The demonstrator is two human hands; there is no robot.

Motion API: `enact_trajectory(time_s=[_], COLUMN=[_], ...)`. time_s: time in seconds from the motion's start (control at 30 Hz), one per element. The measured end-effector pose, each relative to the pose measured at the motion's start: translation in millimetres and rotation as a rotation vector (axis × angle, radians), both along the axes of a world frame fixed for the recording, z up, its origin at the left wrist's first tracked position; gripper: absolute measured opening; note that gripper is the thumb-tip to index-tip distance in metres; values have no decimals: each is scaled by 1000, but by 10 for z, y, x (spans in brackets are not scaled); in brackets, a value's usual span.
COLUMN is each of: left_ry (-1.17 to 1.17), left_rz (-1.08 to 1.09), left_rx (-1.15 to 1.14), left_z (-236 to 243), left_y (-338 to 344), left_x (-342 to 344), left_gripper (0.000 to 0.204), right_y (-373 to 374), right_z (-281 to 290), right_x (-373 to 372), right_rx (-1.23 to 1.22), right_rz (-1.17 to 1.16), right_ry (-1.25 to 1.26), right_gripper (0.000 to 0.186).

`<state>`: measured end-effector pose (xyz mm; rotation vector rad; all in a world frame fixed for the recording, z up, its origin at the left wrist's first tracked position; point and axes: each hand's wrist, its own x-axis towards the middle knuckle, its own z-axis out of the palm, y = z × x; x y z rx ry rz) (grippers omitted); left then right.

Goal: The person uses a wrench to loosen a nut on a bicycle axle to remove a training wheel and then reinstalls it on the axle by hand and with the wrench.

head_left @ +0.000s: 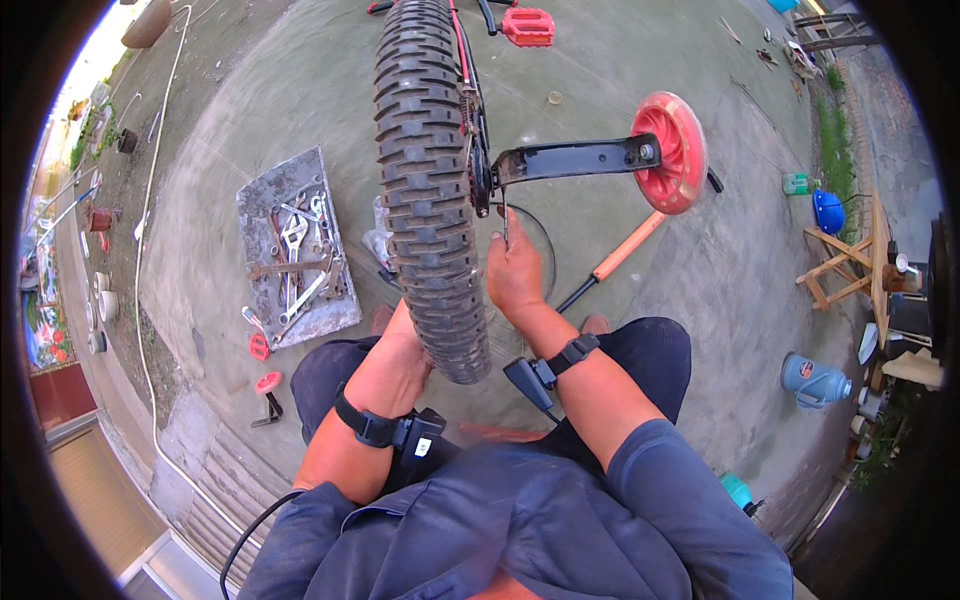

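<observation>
In front of me stands a small bicycle's knobby black tyre (425, 150). A black bracket (575, 158) reaches right from its axle to a red training wheel (670, 152). Just below the bracket's inner end, my right hand (515, 268) is closed around a thin dark metal rod (505, 222), upright beside the tyre. The rod's exact kind is not clear. My left hand (408, 335) is at the tyre's lower left side; the tyre hides its fingers, so its grip cannot be seen.
To the left lies a grey metal tray (330, 318) with several wrenches. An orange tube with black ends (630, 245) lies to the right, near a thin curved hose. Farther right are a blue jug (815, 381), a wooden stand (840, 268) and a blue helmet (828, 212).
</observation>
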<state>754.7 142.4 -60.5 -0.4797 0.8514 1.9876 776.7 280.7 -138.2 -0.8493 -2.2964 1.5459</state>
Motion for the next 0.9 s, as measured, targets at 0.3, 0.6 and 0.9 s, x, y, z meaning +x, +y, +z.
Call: enact_trajectory(time_s=[0.3,0.6,0.9], left_ry=[37,62,134], left_rz=[-188,-237,-262], left_rx=[-97,-180,-49], left_z=[86,248,-49], left_y=[74,132,36], left_x=[-63,-53,-78], left_gripper=[12,10,12], right_y=[136,504,764], right_z=[-551,-960,-752], right_x=[-130,-443,140], right_rx=[71,276,132], right_rz=[40,149,144], right_ry=[-47,-88,-253], right_gripper=[22,21,27])
